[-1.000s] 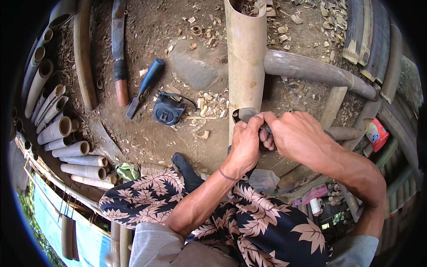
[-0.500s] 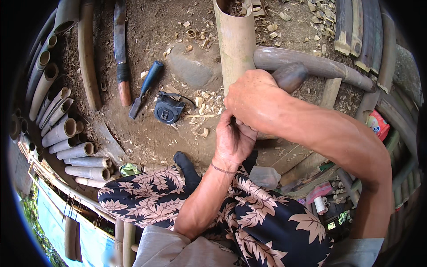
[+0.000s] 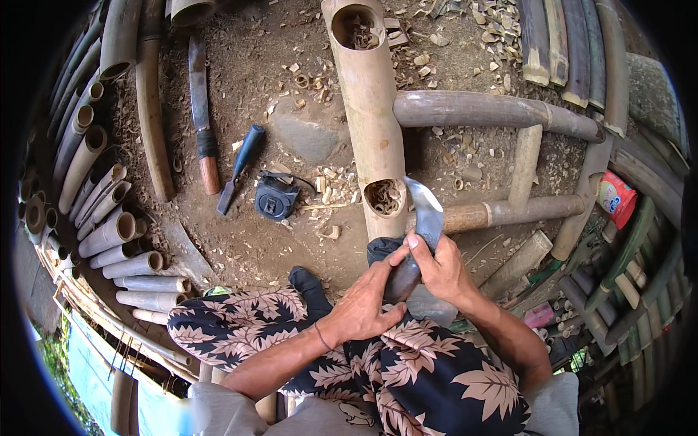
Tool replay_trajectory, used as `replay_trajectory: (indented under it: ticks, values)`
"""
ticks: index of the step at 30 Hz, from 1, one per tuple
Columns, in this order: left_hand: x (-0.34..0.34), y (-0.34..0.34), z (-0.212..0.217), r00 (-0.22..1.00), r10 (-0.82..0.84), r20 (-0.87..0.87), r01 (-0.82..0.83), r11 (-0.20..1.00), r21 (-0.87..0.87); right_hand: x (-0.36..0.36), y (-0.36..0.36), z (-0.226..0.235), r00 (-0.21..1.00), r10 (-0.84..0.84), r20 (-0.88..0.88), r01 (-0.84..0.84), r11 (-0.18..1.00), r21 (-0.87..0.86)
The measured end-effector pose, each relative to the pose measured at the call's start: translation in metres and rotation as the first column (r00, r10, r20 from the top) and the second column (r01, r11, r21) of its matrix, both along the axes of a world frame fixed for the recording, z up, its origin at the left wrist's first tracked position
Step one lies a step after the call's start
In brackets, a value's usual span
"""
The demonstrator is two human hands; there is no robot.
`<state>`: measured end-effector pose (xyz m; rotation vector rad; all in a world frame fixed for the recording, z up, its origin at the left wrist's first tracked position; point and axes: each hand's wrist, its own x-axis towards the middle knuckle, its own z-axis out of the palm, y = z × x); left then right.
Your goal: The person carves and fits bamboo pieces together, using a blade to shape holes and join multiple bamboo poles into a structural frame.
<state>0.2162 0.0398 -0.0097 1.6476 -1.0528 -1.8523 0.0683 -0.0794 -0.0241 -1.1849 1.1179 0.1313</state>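
A curved-blade knife [image 3: 429,214] points away from me above my lap, its tip bending left beside the lower hole of a pale bamboo pole [image 3: 371,123]. My left hand [image 3: 363,301] closes around the dark handle from the left. My right hand [image 3: 443,269] grips the knife where blade meets handle, with the thumb against the base of the blade. Two cut holes in the pole hold curled shavings. Between my legs, the pole's near end is partly covered by dark cloth.
On the dirt at left lie a blue-handled chisel [image 3: 240,171], a black tape measure [image 3: 276,198] and a machete [image 3: 203,123]. A bamboo crosspiece [image 3: 502,109] joins the pole at right. Cut bamboo tubes [image 3: 109,232] stack up at far left. A red packet [image 3: 616,198] sits at right.
My right arm has swung from across the pole back to my right side. Both hands have come nearer my lap, the knife's blade now showing. The pole's lower hole is uncovered.
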Motion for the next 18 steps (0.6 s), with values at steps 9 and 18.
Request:
replay_trajectory:
  ticks: [9,18]
  values:
    - [0.120,-0.061,0.033,0.586,-0.632,0.507,0.645,0.743,0.180,0.041,0.049,-0.040,0.643,-0.764,-0.052,0.256,0.150,0.955]
    - [0.123,-0.028,-0.019,0.769,-0.548,0.328,0.539,0.833,0.128,0.034,0.045,-0.042,0.801,-0.569,-0.183,0.431,0.337,0.837]
